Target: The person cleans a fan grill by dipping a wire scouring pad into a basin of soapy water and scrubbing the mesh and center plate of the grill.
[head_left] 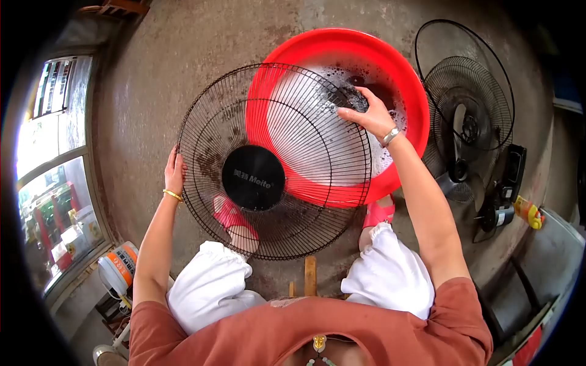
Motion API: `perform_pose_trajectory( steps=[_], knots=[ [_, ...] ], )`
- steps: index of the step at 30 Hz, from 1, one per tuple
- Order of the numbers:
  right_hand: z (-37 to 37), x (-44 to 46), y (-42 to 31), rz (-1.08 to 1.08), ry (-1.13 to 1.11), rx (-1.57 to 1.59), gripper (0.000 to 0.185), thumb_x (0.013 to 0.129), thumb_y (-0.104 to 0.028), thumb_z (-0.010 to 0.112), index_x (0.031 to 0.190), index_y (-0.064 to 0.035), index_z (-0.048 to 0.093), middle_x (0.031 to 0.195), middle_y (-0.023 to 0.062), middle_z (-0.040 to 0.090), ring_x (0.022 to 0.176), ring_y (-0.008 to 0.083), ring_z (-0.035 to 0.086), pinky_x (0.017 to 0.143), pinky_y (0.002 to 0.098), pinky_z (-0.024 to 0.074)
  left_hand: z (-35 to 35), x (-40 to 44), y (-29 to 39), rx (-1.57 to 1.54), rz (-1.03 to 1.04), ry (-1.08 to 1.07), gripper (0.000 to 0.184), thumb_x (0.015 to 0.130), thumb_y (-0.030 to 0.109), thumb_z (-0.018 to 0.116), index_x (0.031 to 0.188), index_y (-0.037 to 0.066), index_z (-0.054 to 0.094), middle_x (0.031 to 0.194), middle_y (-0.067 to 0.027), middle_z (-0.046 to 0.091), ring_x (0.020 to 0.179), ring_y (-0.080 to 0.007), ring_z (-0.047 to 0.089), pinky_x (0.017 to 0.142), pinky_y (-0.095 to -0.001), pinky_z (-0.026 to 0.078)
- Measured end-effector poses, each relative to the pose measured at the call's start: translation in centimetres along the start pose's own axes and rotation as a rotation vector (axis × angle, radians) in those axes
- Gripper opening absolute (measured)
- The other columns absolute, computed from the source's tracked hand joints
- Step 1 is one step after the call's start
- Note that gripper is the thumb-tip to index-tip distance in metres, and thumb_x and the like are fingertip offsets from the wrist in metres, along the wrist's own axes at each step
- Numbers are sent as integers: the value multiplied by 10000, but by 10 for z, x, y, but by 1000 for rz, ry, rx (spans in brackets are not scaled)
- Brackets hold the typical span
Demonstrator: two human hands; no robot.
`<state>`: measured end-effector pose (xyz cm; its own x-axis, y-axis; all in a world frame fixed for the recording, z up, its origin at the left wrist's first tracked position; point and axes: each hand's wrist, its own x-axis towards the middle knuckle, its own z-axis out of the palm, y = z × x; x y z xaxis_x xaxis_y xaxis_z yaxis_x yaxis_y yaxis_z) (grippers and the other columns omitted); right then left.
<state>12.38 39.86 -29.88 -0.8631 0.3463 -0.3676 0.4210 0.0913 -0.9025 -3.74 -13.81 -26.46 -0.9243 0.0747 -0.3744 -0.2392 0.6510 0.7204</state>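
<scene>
A round black wire fan grille (305, 229), with a dark centre disc marked "Meite", is held tilted over my lap and partly over a red basin (339, 39). My left hand (174, 173) is closed on the grille's left rim. At the upper right of the grille, my right hand (373, 117) curls its thumb and fingers around a dark, suds-covered scouring pad (353, 97), pressed near the wires. The pad is partly hidden by the fingers. Soapy water with white foam (293, 116) fills the basin behind the grille.
On the right, the fan body (467, 125) lies on the concrete floor with its rear grille and a loose black ring (470, 27). A yellow item (530, 213) lies beside it. A white and orange bucket (119, 265) stands at left below a window (55, 122). Wet patches mark the floor.
</scene>
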Motion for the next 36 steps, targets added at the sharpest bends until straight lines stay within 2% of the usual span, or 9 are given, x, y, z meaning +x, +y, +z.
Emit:
perform_pose_trajectory(
  steps=[8, 11, 14, 19, 21, 22, 25, 32, 36],
  knots=[
    [10, 13, 89, -49, 358, 206, 432, 781, -278, 806, 1069, -7, 634, 862, 70, 698, 691, 101, 625, 662, 250, 510, 14, -4, 5, -36, -54, -24, 547, 983, 416, 515, 1442, 137, 411, 785, 11, 594, 544, -25, 397, 468, -180, 326],
    [9, -10, 46, 340, 311, 457, 350, 822, -262, 775, 1043, -28, 638, 829, 29, 668, 689, 71, 596, 608, 244, 504, 14, 2, -6, 19, -8, -5, 559, 983, 450, 484, 1446, 147, 408, 791, 41, 599, 526, -22, 355, 439, -177, 292],
    [-5, -8, 8, -38, 345, 534, 254, 864, -172, 733, 1053, -30, 639, 828, 18, 654, 671, 64, 581, 610, 236, 496, 15, 2, -10, 69, 40, 20, 547, 983, 442, 486, 1432, 136, 428, 782, 33, 602, 522, -27, 361, 451, -185, 308],
    [16, -6, -43, -667, 98, -238, 283, 824, -139, 728, 1078, -30, 667, 1041, 115, 650, 983, 243, 626, 848, 311, 502, 19, 3, 0, 98, 116, 59, 532, 972, 427, 514, 1392, 104, 480, 759, 23, 590, 541, -37, 402, 477, -192, 336],
    [32, -9, -38, -571, 192, -302, 227, 851, -149, 691, 1053, -45, 683, 1049, 114, 649, 990, 262, 627, 860, 329, 504, 21, 5, 1, 110, 144, 76, 528, 967, 423, 524, 1383, 100, 494, 756, 19, 594, 548, -40, 417, 487, -195, 345],
    [30, 4, -26, -579, 238, -274, 201, 864, -160, 669, 1032, -52, 694, 1019, 113, 657, 980, 263, 635, 853, 329, 508, 20, -1, 21, 99, 52, 71, 543, 953, 393, 556, 1357, 34, 508, 965, -64, 639, 789, -124, 597, 774, -275, 477],
    [14, 44, 14, -159, 200, -314, 230, 908, -222, 625, 1009, -27, 694, 921, 99, 678, 827, 243, 653, 806, 327, 512, 20, 4, 16, 186, 115, 104, 544, 955, 421, 545, 1366, 67, 506, 774, -5, 610, 594, -65, 475, 546, -216, 390],
    [-4, 10, 12, 268, -272, 587, 381, 961, -363, 569, 1186, -57, 540, 1018, 80, 666, 813, 173, 673, 633, 339, 599, 21, 2, 22, 227, 67, 48, 550, 945, 442, 545, 1343, 63, 517, 911, -94, 645, 756, -158, 595, 746, -296, 483],
    [-5, 6, 4, 443, -164, 447, 371, 925, -438, 610, 1095, -109, 584, 916, 37, 678, 629, 92, 595, 425, 197, 386, 24, 7, 24, 258, 92, 43, 555, 945, 463, 533, 1344, 77, 518, 932, -112, 658, 774, -182, 619, 765, -310, 490]
  ],
)
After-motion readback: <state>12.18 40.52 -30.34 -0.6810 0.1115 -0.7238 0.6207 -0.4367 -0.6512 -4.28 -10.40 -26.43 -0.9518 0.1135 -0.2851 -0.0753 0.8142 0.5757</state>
